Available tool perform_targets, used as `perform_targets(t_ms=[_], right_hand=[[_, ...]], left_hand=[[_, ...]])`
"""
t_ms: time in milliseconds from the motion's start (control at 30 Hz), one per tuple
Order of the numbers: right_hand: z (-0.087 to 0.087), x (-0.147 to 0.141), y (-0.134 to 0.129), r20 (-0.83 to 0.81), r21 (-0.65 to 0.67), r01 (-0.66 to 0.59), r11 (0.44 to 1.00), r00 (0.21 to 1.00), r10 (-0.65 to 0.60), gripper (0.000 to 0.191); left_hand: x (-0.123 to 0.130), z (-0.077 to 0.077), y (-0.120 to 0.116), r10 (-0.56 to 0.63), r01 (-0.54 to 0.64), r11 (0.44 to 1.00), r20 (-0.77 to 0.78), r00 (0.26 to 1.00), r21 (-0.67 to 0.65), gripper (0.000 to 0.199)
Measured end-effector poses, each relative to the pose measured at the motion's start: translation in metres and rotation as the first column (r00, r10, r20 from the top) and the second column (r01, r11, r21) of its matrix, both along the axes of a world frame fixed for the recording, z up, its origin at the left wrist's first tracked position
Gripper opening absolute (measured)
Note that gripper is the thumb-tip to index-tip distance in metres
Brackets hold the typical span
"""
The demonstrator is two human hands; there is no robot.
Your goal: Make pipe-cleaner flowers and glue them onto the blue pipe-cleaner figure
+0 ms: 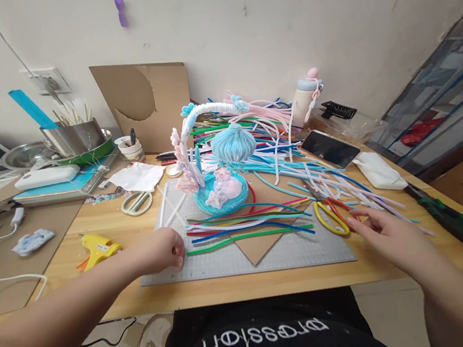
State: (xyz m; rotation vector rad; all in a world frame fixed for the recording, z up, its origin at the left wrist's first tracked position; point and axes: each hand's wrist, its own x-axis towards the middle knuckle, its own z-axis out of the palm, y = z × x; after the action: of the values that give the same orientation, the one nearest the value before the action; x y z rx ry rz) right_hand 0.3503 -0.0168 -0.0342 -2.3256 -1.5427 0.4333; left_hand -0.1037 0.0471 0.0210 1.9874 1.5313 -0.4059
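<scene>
My left hand (165, 251) rests with curled fingers at the left part of the grey cutting mat (309, 253); whether anything is inside is hidden. My right hand (375, 229) has its fingertips at the handle of the scissors (330, 217), which have yellow and red grips. Between my hands lie several coloured pipe cleaners (249, 227) in a loose row, over a cardboard piece (254, 252). Behind them stands a fluffy lamp-like craft with a blue base (222, 205), a white arch (212, 108) and a blue pleated shade (233, 144).
A yellow glue gun (98, 249) and pale scissors (136, 203) lie left. Many pipe cleaners (272, 157) spread behind the craft. On the right are a phone (330, 148), a white packet (379, 170) and dark green-handled tools (452, 219). Cardboard (167, 99) leans on the wall.
</scene>
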Motion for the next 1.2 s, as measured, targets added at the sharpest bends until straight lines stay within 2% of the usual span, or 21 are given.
perform_targets(t_ms=[300,433,567,733,900,1100,1200], right_hand=[[-0.007,-0.006,-0.001,-0.051,0.045,-0.041,0.998,0.998,0.043,0.053],[-0.004,-0.006,-0.001,-0.047,0.023,-0.029,0.999,0.998,0.030,0.055],[0.001,-0.003,-0.003,-0.015,0.007,-0.007,1.000,1.000,0.007,0.053],[-0.002,-0.001,-0.005,-0.042,0.027,-0.005,1.000,0.999,0.006,0.051],[-0.007,-0.003,-0.001,-0.061,0.013,-0.004,1.000,0.998,0.004,0.058],[0.004,-0.012,0.000,-0.062,0.079,0.013,0.997,0.998,-0.008,0.055],[0.007,-0.017,0.001,-0.072,0.129,-0.033,0.991,0.997,0.043,0.051]], left_hand=[[0.004,-0.001,0.002,-0.028,0.027,0.999,-0.036,0.999,-0.025,0.006],[0.003,-0.001,0.003,-0.035,0.035,0.999,-0.045,0.998,0.002,0.019],[0.003,0.000,0.007,-0.051,0.051,0.999,-0.104,0.993,0.004,0.023],[0.004,-0.001,0.007,-0.064,0.063,0.998,-0.142,0.988,-0.011,0.019],[0.005,-0.003,0.007,-0.080,0.075,0.996,-0.132,0.988,-0.037,0.015],[0.004,-0.004,0.006,-0.060,0.059,0.998,-0.121,0.991,-0.018,0.015],[-0.001,-0.005,-0.002,-0.033,0.035,0.999,-0.103,0.994,0.021,0.011]])
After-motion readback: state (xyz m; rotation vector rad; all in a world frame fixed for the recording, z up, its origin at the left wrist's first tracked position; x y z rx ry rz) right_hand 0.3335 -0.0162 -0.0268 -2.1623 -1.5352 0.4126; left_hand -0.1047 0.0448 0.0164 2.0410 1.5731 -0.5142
